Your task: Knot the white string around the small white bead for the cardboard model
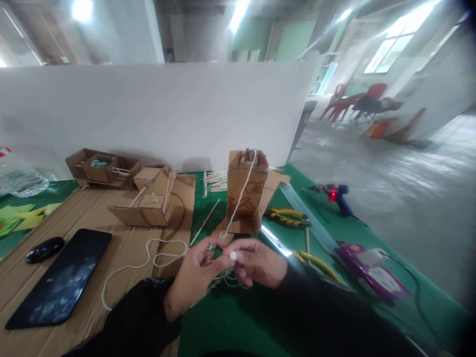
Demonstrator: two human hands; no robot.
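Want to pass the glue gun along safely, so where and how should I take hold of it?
Take the glue gun by its handle, probably best from the near right. The handle angles toward you, away from the nozzle, which points left. A red light is lit, so treat the nozzle as possibly hot.

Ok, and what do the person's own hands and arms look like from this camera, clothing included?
The left hand and right hand wear no gloves, and no ring shows. Both arms are in long, black-looking sleeves: the left sleeve leaves the wrist showing. No print or logo can be made out on the right sleeve or the left.
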